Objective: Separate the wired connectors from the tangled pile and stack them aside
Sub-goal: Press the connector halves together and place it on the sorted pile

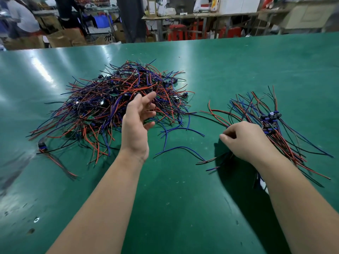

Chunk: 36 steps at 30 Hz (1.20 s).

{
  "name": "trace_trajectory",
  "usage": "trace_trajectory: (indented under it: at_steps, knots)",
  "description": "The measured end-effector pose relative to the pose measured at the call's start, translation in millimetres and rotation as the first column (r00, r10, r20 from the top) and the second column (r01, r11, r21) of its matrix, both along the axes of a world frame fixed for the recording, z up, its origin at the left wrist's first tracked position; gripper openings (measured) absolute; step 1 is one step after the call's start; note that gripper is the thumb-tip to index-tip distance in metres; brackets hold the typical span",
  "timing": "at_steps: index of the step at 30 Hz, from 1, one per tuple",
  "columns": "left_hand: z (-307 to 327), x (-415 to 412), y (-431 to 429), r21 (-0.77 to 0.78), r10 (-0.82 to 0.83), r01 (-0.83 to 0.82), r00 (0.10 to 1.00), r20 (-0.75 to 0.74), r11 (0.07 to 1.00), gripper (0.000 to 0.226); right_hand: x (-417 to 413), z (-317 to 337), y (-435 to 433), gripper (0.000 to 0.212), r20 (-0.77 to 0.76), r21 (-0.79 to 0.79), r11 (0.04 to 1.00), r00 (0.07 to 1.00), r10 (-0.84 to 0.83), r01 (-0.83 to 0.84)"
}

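1. A big tangled pile [110,99] of red, blue and black wires with small dark connectors lies on the green table [183,208]. It sits left of the middle of the frame.
2. A smaller stack [271,123] of sorted wired connectors lies at the right side of the frame. Its blue connector ends are bunched together near the top, and the wires fan out toward the lower right.
3. The left hand [136,123] is in the middle of the frame, over the near edge of the tangled pile. Its fingers are spread and loose, and it holds nothing.
4. The right hand [247,140] is at the lower left edge of the stack. Its fingers are curled and pinch some thin red and black wires [218,117] that reach out to the upper left. More wire ends poke out below this hand.
5. A few loose blue wires [176,128] lie on the table between the two hands.
6. One lone connector [41,145] with its wires lies apart, at the lower left of the pile.
7. Across the top of the frame there are cardboard boxes [64,38] and red stools [178,32] beyond the table.
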<state>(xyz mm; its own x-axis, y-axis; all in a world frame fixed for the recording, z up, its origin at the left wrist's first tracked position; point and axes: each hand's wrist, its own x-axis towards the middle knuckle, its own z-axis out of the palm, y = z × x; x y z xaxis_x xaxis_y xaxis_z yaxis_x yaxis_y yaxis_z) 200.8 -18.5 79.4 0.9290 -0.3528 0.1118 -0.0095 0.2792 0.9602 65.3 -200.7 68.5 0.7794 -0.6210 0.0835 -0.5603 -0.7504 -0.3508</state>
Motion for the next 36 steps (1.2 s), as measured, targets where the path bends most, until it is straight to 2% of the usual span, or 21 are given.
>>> trace_trajectory:
  at_steps: [3,5,7,9,11,12,13,15,17,19,21,23,24,25,27,28,31,33,35,36]
  knots:
    - [3.5,-6.5,-2.2,0.002,0.007,-0.007,0.987,0.161,1.0,0.039,0.4,-1.6,-3.3,0.029,0.008,-0.014,0.999,0.999,-0.031,0.031]
    - [4.4,-12.5,-4.1,0.057,0.003,-0.021,0.952,0.305,0.998,0.03,0.3,-0.5,-3.4,0.028,0.097,-0.028,0.999,0.995,-0.028,0.031]
    - [4.6,-16.0,-3.9,0.132,-0.094,0.047,0.923,0.374,0.99,0.028,0.8,1.5,-0.5,0.024,0.21,0.004,1.0,0.978,0.0,-0.001]
    - [4.4,-17.5,-2.7,0.266,-0.324,0.247,0.897,0.3,0.932,0.032,1.5,3.5,3.2,0.022,0.26,0.074,0.996,0.965,0.024,-0.045]
    - [2.1,-18.8,-2.9,0.411,-0.56,0.475,0.821,0.111,0.778,0.029,2.4,2.8,4.7,0.024,0.223,0.154,0.986,0.975,0.023,-0.059]
    - [-0.4,-19.9,-3.0,0.466,-0.628,0.548,0.778,0.018,0.694,0.026,2.3,1.5,4.5,0.027,0.177,0.179,0.983,0.984,0.019,-0.052]
    - [-3.0,-20.9,-3.4,0.503,-0.655,0.592,0.753,-0.066,0.63,0.026,2.3,0.3,4.0,0.03,0.131,0.191,0.981,0.991,0.013,-0.038]
    - [-6.4,-20.5,-3.6,0.535,-0.625,0.623,0.752,-0.208,0.571,0.027,2.2,-0.9,2.4,0.035,0.1,0.209,0.978,0.995,-0.013,-0.008]
    - [-7.9,-15.9,-3.8,0.554,-0.532,0.582,0.802,-0.271,0.595,0.021,2.0,-1.6,1.5,0.037,0.107,0.215,0.977,0.994,-0.036,0.012]
    - [-6.8,-10.6,-3.2,0.544,-0.431,0.492,0.868,-0.247,0.68,0.013,1.9,-2.4,1.2,0.038,0.088,0.203,0.979,0.995,-0.044,0.026]
    - [-7.2,-6.4,-3.5,0.518,-0.337,0.36,0.931,-0.142,0.776,0.014,1.9,-2.7,0.3,0.039,0.076,0.191,0.981,0.996,-0.05,0.035]
    - [-9.9,-4.5,-3.3,0.55,-0.215,0.145,0.974,0.065,0.822,0.015,1.1,-3.0,-1.3,0.04,0.067,0.181,0.983,0.996,-0.054,0.041]
    - [-11.8,-2.5,-2.2,0.599,-0.149,-0.008,0.966,0.212,0.801,0.015,0.3,-3.1,-2.2,0.041,0.056,0.17,0.984,0.997,-0.055,0.045]
    - [-14.0,0.2,-0.4,0.65,-0.099,-0.172,0.929,0.358,0.74,0.015,-0.2,-3.0,-3.1,0.042,0.04,0.155,0.987,0.998,-0.054,0.047]
    - [-17.0,5.5,5.8,0.71,-0.061,-0.393,0.851,0.521,0.585,0.016,-1.3,-3.2,-4.0,0.046,-0.008,0.124,0.991,0.999,-0.044,0.044]
    - [-18.4,7.9,8.5,0.736,-0.058,-0.414,0.852,0.521,0.536,0.019,-1.7,-3.3,-3.8,0.048,-0.031,0.114,0.993,0.999,-0.034,0.038]
    - [-23.7,13.0,10.5,0.849,-0.108,-0.297,0.92,0.378,0.437,0.033,-1.8,-4.5,-1.7,0.054,-0.06,0.121,0.993,0.998,-0.006,0.013]
    - [-25.5,14.4,8.1,0.882,-0.112,-0.243,0.944,0.311,0.403,0.04,-1.1,-5.3,-0.5,0.054,-0.046,0.13,0.992,0.999,0.012,-0.006]
    - [-25.5,16.3,5.3,0.875,-0.075,-0.19,0.966,0.248,0.444,0.041,-0.6,-5.3,0.9,0.052,-0.022,0.137,0.99,0.999,0.023,-0.02]
    - [-25.1,16.7,4.2,0.845,-0.059,-0.137,0.979,0.195,0.517,0.04,-0.4,-5.3,1.6,0.05,-0.005,0.142,0.99,1.0,0.027,-0.026]
